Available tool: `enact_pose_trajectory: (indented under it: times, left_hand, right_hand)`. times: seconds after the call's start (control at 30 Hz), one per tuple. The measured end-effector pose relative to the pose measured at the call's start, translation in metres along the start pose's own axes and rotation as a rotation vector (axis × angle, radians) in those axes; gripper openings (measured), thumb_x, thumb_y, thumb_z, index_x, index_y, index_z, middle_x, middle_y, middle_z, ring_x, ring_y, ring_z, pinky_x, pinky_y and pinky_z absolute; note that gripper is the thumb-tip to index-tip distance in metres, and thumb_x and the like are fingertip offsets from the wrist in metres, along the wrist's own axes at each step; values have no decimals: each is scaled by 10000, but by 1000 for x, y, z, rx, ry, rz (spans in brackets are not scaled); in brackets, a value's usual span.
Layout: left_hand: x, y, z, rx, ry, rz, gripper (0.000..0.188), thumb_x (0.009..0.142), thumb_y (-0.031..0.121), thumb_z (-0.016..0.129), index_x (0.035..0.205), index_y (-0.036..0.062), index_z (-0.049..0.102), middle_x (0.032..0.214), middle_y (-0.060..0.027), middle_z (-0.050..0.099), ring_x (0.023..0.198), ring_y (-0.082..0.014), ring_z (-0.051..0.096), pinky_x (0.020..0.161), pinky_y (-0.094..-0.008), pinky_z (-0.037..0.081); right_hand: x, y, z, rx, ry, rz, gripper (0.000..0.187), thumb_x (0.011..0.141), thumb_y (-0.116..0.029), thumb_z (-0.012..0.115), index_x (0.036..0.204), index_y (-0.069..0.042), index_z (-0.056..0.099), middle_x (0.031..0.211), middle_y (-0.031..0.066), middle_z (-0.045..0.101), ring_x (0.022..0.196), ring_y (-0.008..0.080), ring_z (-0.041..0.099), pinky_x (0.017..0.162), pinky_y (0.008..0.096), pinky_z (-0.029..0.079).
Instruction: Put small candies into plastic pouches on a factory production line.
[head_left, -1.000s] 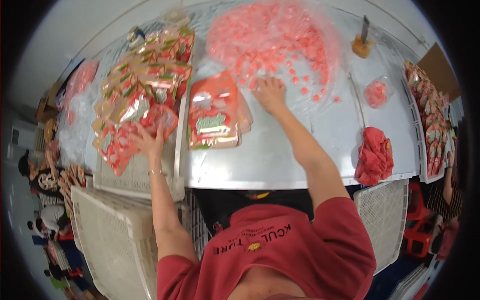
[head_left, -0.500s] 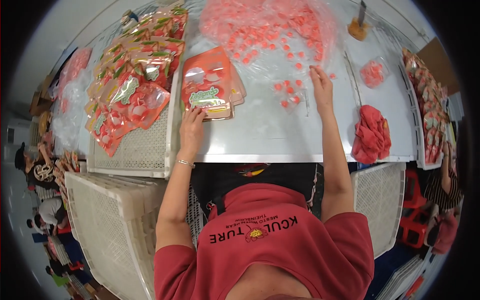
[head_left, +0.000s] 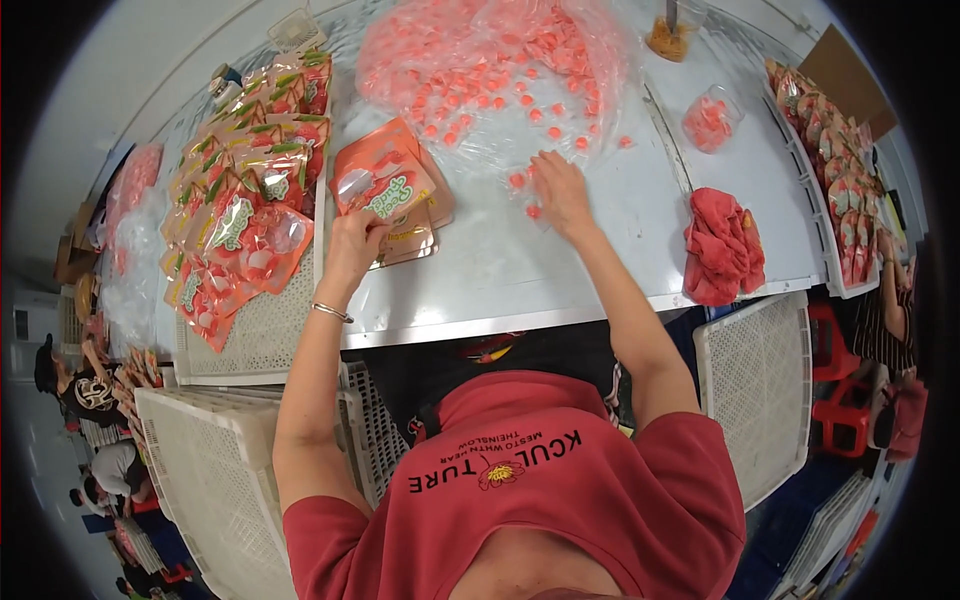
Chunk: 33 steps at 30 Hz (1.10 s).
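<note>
A stack of flat red and orange pouches (head_left: 400, 165) lies on the table in front of me, its sheets slightly fanned. My left hand (head_left: 356, 245) is closed on the near edge of the top pouch, fingertips pinching it and lifting that edge. To the right, a few pink-red candies in clear wrappers (head_left: 517, 181) lie in a small group. My right hand (head_left: 563, 195) reaches over this group, fingers extended and bent down onto it, covering some of the candies. Beyond both hands spreads a big clear plastic bag (head_left: 450, 50) full of similar candies.
Filled pouches (head_left: 250, 210) overlap in a white crate (head_left: 235, 345) at left. Another crate (head_left: 815, 200) of pouches stands at right, near a red cloth (head_left: 718, 245), a clear tub of candies (head_left: 712, 120) and an orange-brown container (head_left: 668, 40). Stacked crates (head_left: 205, 460) flank me.
My left hand has gone from resting on the pouches to pinching the top one. My right hand has moved left onto the small candy group. The whole view has shifted and tilted.
</note>
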<state>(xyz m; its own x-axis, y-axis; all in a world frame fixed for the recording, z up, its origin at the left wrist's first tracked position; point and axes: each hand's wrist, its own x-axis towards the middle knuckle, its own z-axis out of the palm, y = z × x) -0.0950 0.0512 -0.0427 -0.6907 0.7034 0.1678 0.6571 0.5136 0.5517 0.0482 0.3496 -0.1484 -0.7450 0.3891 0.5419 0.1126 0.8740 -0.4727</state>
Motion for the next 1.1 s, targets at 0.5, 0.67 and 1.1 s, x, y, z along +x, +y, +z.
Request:
enact_pose_trajectory:
  times: [0.5,0.67,1.1]
  left_hand:
    - [19,8,-6,-810,-187,-276,202,811,141,623,679,41,507,639,35,466,597,-49,409,509,-223,325]
    - [5,-7,8,-638,66,-212,160,848,113,562,722,48,488,649,25,461,598,-70,411,525,-240,340]
    - [-13,38,15,-654,-168,-16,178,867,54,543,728,31,434,654,24,415,614,-58,432,556,-205,402]
  right_hand:
    - [45,-148,4,122,74,-618,236,669,-121,618,899,-71,644,1157,84,518,1159,268,438,920,504,359]
    - [34,-175,0,-24,101,-794,74,686,-116,587,742,-68,577,992,45,547,1073,229,481,871,406,368]
    - [-2,-141,-27,196,-396,-303,124,745,-54,570,860,-77,611,871,69,585,903,198,558,793,354,345]
